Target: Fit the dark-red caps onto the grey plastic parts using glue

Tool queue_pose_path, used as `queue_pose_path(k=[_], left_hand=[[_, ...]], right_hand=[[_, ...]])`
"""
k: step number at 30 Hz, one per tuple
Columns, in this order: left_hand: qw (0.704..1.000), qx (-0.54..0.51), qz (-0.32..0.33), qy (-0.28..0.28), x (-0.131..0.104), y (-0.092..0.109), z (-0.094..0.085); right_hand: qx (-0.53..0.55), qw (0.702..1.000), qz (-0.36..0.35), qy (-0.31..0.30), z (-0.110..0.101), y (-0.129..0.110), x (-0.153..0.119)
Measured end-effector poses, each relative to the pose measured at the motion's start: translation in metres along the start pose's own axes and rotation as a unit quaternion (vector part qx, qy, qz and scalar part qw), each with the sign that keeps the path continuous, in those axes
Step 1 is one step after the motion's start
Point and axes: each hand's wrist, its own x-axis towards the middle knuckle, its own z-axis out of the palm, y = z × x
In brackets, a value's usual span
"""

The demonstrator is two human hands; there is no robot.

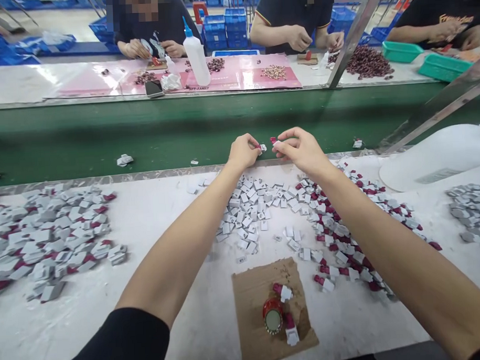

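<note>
Both hands are raised over the far edge of the white table (197, 318), close together but apart. My left hand (245, 151) pinches a small white and dark red piece (263, 147). Between the fingertips of my right hand (297, 146) is another small piece (276, 142), white with dark red. Beneath the hands lies a heap of small white pieces (249, 206). Under my right forearm spreads a pile of white and dark red pieces (340, 234). A brown cardboard sheet (248, 316) near the front carries a round red cap-like container (272, 316) and two red and white pieces.
A large pile of grey-white and red pieces (48, 234) lies left. A white bottle (432, 155) and grey pieces (473, 214) are at right. Beyond the green belt (163, 125), with a few loose pieces, people work at another table. A metal post (353, 39) slants at right.
</note>
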Motion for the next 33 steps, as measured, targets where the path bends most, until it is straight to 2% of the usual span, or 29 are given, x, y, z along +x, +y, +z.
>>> queue_pose_path(k=[3,6,8,10,11,13,16,20,23,26,27,28,30,31,33], left_hand=[[0.999,0.039,0.030,-0.017,-0.019,0.013,-0.005],[0.986,0.026,0.144,-0.079,-0.061,0.028,-0.021],[0.947,-0.043,0.271,-0.167,-0.096,0.036,-0.030],[0.917,-0.083,0.332,-0.205,-0.129,0.041,-0.034],[0.913,-0.090,0.341,-0.206,-0.144,0.042,-0.034],[0.918,-0.084,0.332,-0.200,-0.168,0.041,-0.032],[0.942,-0.077,0.261,-0.197,-0.198,0.035,-0.029],[0.950,-0.068,0.171,-0.253,-0.228,0.026,-0.032],[0.937,-0.036,0.145,-0.314,-0.239,0.025,-0.038],[0.921,-0.012,0.162,-0.355,-0.236,0.025,-0.044],[0.922,-0.001,0.172,-0.346,-0.232,0.024,-0.045],[0.932,0.020,0.178,-0.314,-0.228,0.022,-0.044],[0.961,0.110,0.172,-0.188,-0.217,0.018,-0.037],[0.965,0.172,0.162,-0.114,-0.212,0.015,-0.031],[0.948,0.286,0.140,-0.009,-0.203,0.010,-0.018]], right_hand=[[0.091,0.995,0.038,0.002,-0.017,-0.009,-0.045],[0.163,0.984,0.071,0.009,-0.028,-0.016,-0.094],[0.223,0.969,0.106,-0.003,-0.030,-0.020,-0.124],[0.276,0.950,0.143,-0.027,-0.031,-0.024,-0.149],[0.288,0.944,0.155,-0.039,-0.031,-0.025,-0.160],[0.265,0.950,0.157,-0.047,-0.031,-0.028,-0.180],[0.140,0.984,0.108,-0.027,-0.031,-0.029,-0.206],[0.016,0.999,0.027,-0.038,-0.027,-0.026,-0.236],[-0.010,0.997,0.024,-0.066,-0.024,-0.019,-0.249],[-0.007,0.997,0.051,-0.061,-0.024,-0.011,-0.261],[-0.010,0.997,0.059,-0.045,-0.023,-0.009,-0.265],[-0.017,0.997,0.064,-0.028,-0.023,-0.007,-0.271],[-0.031,0.998,0.059,-0.005,-0.021,-0.006,-0.283],[-0.037,0.998,0.047,-0.003,-0.019,-0.006,-0.289],[-0.041,0.999,0.020,-0.012,-0.014,-0.009,-0.301]])
